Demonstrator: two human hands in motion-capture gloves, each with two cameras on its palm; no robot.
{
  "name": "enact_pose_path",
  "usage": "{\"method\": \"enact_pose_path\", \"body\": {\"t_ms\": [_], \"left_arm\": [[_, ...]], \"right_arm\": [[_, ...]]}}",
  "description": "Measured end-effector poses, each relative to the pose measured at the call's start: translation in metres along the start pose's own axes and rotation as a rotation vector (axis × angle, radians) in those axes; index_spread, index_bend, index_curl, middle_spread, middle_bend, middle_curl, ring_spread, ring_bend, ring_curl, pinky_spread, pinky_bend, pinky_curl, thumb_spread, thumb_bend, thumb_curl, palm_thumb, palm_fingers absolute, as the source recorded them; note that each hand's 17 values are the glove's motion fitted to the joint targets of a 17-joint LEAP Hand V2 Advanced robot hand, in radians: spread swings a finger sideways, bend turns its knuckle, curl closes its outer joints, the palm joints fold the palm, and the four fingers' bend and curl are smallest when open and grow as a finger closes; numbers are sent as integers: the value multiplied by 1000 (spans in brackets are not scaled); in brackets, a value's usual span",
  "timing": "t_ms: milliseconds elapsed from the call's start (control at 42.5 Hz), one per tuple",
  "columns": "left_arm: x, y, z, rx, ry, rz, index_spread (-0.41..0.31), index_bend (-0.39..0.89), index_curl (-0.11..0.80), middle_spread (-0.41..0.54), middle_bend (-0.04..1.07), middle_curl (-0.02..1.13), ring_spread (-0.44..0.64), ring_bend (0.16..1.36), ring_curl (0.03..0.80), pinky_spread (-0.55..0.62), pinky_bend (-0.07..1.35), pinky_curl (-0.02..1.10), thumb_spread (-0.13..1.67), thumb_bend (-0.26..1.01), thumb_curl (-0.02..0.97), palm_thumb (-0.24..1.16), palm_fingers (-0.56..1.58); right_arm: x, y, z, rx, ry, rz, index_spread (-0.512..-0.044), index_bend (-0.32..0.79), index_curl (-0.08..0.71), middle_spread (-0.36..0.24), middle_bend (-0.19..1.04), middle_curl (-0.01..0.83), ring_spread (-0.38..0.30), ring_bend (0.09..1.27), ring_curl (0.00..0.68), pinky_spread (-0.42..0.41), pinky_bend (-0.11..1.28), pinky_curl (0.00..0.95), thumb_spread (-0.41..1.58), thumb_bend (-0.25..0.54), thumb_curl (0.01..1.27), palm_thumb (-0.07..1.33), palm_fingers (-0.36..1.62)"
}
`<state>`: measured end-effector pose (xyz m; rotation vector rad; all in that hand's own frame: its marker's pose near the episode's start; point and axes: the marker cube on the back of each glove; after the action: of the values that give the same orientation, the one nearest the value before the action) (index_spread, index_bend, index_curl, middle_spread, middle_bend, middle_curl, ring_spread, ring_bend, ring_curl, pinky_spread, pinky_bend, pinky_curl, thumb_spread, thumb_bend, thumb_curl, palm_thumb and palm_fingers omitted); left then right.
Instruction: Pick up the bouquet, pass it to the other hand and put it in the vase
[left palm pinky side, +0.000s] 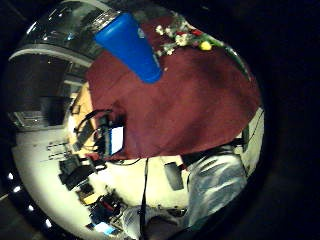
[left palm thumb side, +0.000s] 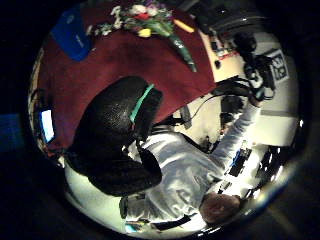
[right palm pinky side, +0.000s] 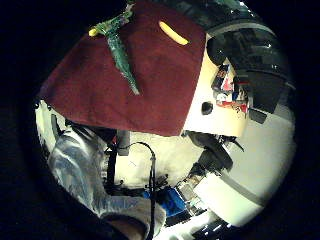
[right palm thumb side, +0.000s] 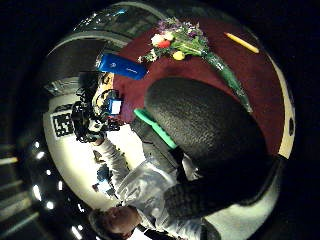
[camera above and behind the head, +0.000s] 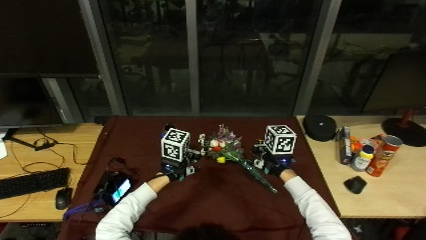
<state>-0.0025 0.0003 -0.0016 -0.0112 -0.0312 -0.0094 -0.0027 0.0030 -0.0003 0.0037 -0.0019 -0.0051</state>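
We see a bouquet (camera above and behind the head: 229, 152) lying flat on a dark red cloth (camera above and behind the head: 213, 200), blooms toward the windows, its green-wrapped stem end slanting toward the person's right. Nothing holds it. The left hand (camera above and behind the head: 176, 170) hovers just to its left and the right hand (camera above and behind the head: 273, 164) just to its right — both above the cloth, apart from the flowers. We cannot tell how the fingers of either hand are set.

A blue vase (left palm pinky side: 131, 46) lies on its side on the cloth near the blooms, and a yellow banana-like object (right palm pinky side: 173, 32) lies past the stem. A lit phone (camera above and behind the head: 117, 188) rests at the cloth's left edge. On the right table stand a can (camera above and behind the head: 385, 155) and a bottle (camera above and behind the head: 363, 157), with a mouse (camera above and behind the head: 355, 184) nearer the person; a keyboard (camera above and behind the head: 33, 182) lies far left.
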Motion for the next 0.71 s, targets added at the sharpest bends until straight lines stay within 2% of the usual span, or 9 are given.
{"method": "enact_pose_path", "body": {"t_ms": [71,141,306,423,564,705], "left_arm": [[-3,2,-4,-7,-29,-10,-1,156,69,125,178,71,168,457,117,184,352,108,560,111,65,205,397],[-5,6,-9,5,-46,-19,-1,157,100,152,177,107,208,485,155,225,364,149,714,98,86,209,373],[-5,10,-9,83,-57,-34,-2,153,152,186,183,158,261,512,195,278,374,199,922,66,131,220,339],[-7,9,-2,122,-71,-57,-6,118,166,191,188,188,279,537,214,295,393,226,993,39,158,225,307],[-2,9,6,114,-1,-24,-2,108,173,216,180,211,293,574,236,298,431,257,1043,5,184,224,256],[0,9,15,134,54,6,-2,110,179,227,191,234,299,599,249,301,451,277,1065,-16,207,226,233]], "right_arm": [[-1,1,2,5,-6,-7,-206,47,12,27,190,60,72,360,86,133,504,145,571,107,45,180,188],[0,0,6,13,-20,-19,-250,64,28,33,203,92,88,394,120,156,542,188,740,105,63,190,155],[4,-1,0,40,-29,-1,-303,88,52,43,221,151,110,451,166,188,581,239,981,87,99,203,110],[4,4,-9,79,-26,21,-316,91,65,51,222,182,114,485,189,198,609,264,1071,70,124,211,99],[6,6,-14,112,-34,38,-321,59,65,56,227,213,115,561,224,211,665,291,1136,51,150,227,143],[14,-8,-11,113,-67,86,-286,21,42,107,249,244,126,656,259,232,756,322,1134,79,205,351,221]]}}
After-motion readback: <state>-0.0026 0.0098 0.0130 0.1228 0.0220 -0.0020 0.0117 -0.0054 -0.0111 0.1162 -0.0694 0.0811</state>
